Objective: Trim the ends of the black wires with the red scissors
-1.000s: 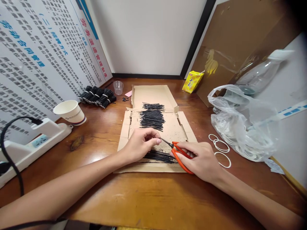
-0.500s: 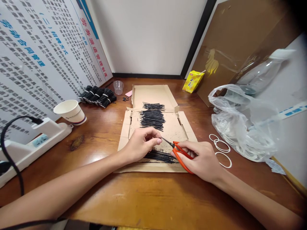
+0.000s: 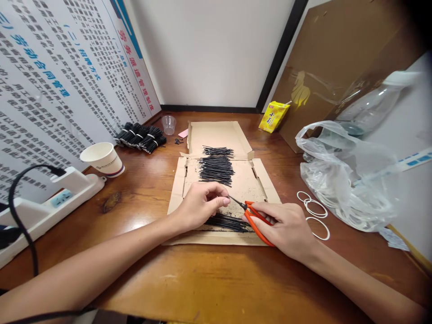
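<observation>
My left hand (image 3: 199, 204) rests on a flattened cardboard sheet (image 3: 256, 184), fingers pinched together at the tip of the scissors; what it pinches is too small to make out. My right hand (image 3: 286, 227) grips orange-handled scissors (image 3: 251, 213), whose blades point left at the left fingertips. A loose bunch of thin black sticks (image 3: 227, 221) lies on the cardboard under both hands. Farther back on the sheet sits a larger pile of black sticks (image 3: 216, 167).
Banded bundles of black sticks (image 3: 141, 136) and a small clear cup (image 3: 168, 123) lie at the back left. A paper cup (image 3: 103, 158) and white power strip (image 3: 50, 202) are left. White rubber bands (image 3: 313, 209), a plastic bag (image 3: 347, 180) and a yellow packet (image 3: 274, 116) are right.
Both hands stay in place at the scissor tip. The view has shifted slightly, nothing else moved.
</observation>
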A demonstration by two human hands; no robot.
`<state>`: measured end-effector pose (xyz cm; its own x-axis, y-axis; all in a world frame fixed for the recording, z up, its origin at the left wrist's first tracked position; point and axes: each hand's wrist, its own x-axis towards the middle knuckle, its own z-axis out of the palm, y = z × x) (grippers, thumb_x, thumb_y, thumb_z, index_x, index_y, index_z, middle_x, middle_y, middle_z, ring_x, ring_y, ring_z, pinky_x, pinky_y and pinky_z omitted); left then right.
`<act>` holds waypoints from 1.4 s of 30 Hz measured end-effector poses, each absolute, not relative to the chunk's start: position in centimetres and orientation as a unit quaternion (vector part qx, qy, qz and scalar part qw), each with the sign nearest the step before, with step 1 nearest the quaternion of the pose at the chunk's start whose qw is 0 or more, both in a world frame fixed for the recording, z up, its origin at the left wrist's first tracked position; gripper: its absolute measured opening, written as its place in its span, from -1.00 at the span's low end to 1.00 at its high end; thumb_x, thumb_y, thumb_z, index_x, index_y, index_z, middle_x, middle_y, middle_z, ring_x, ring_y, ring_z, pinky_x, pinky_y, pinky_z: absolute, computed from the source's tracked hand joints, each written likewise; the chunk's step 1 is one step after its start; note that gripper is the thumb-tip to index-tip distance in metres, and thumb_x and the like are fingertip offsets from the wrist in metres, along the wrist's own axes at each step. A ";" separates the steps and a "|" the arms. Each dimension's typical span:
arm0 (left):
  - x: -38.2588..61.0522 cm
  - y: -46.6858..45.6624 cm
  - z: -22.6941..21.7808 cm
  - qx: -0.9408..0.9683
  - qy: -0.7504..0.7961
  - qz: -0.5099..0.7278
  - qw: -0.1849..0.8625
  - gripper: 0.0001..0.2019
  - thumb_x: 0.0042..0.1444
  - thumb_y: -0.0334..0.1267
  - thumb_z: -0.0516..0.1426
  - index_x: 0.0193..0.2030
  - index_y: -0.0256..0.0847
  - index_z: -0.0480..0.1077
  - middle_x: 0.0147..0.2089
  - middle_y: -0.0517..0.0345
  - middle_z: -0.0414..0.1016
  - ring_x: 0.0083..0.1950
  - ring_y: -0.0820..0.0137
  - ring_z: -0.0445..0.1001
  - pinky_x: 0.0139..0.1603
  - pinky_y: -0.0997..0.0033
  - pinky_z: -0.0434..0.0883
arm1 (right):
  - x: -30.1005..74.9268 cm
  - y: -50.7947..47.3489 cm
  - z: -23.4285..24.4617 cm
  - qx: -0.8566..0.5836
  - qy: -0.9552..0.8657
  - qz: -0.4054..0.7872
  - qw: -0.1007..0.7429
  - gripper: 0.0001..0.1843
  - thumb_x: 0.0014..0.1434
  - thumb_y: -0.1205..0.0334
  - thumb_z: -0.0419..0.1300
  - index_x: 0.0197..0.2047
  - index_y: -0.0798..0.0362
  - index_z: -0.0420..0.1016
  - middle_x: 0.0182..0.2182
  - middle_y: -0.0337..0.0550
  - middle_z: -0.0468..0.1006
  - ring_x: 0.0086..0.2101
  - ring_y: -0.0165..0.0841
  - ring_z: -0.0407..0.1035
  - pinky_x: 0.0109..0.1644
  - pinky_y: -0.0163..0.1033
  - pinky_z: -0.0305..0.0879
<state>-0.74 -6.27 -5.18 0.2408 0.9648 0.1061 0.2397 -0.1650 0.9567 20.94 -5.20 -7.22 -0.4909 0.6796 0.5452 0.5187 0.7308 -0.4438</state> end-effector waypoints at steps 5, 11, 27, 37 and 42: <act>-0.7 -6.2 -5.1 0.643 0.466 0.407 0.451 -0.93 0.07 -0.37 0.16 -0.37 -0.35 0.41 -0.46 0.20 0.40 -0.57 0.60 0.28 -0.56 0.61 0.27 | 20.9 -5.3 -7.3 -0.361 -0.848 0.130 0.367 -0.87 0.13 0.27 0.20 -0.43 0.10 0.49 -0.70 -0.36 0.31 -0.68 -0.56 0.10 -0.59 -0.40 0.05; -0.8 -6.1 -5.0 0.652 0.469 0.403 0.439 -0.94 0.06 -0.38 0.17 -0.39 -0.34 0.42 -0.49 0.24 0.39 -0.58 0.61 0.26 -0.57 0.63 0.24 | 20.7 -5.2 -7.2 -0.354 -0.849 0.137 0.368 -0.85 0.12 0.26 0.21 -0.44 0.13 0.51 -0.71 -0.36 0.28 -0.68 -0.56 0.05 -0.58 -0.41 0.06; -0.8 -6.2 -4.8 0.664 0.489 0.391 0.409 -0.93 0.07 -0.39 0.16 -0.39 -0.33 0.44 -0.50 0.23 0.42 -0.57 0.60 0.28 -0.55 0.62 0.25 | 20.9 -5.2 -7.3 -0.347 -0.856 0.120 0.365 -0.86 0.15 0.28 0.18 -0.40 0.11 0.53 -0.63 -0.28 0.47 -0.66 -0.54 0.20 -0.53 -0.41 0.15; -0.8 -6.3 -4.8 0.664 0.494 0.387 0.406 -0.92 0.08 -0.38 0.16 -0.38 -0.34 0.46 -0.48 0.19 0.45 -0.57 0.58 0.28 -0.55 0.61 0.25 | 21.0 -5.2 -7.2 -0.349 -0.854 0.131 0.362 -0.84 0.16 0.26 0.18 -0.42 0.11 0.52 -0.65 -0.30 0.42 -0.67 -0.54 0.17 -0.54 -0.41 0.13; -0.8 -6.3 -5.0 0.662 0.491 0.389 0.412 -0.91 0.09 -0.36 0.16 -0.38 -0.34 0.47 -0.47 0.18 0.47 -0.57 0.57 0.29 -0.55 0.60 0.26 | 20.9 -5.3 -7.2 -0.353 -0.854 0.133 0.358 -0.82 0.15 0.23 0.18 -0.43 0.11 0.53 -0.69 -0.30 0.39 -0.68 -0.53 0.13 -0.57 -0.40 0.11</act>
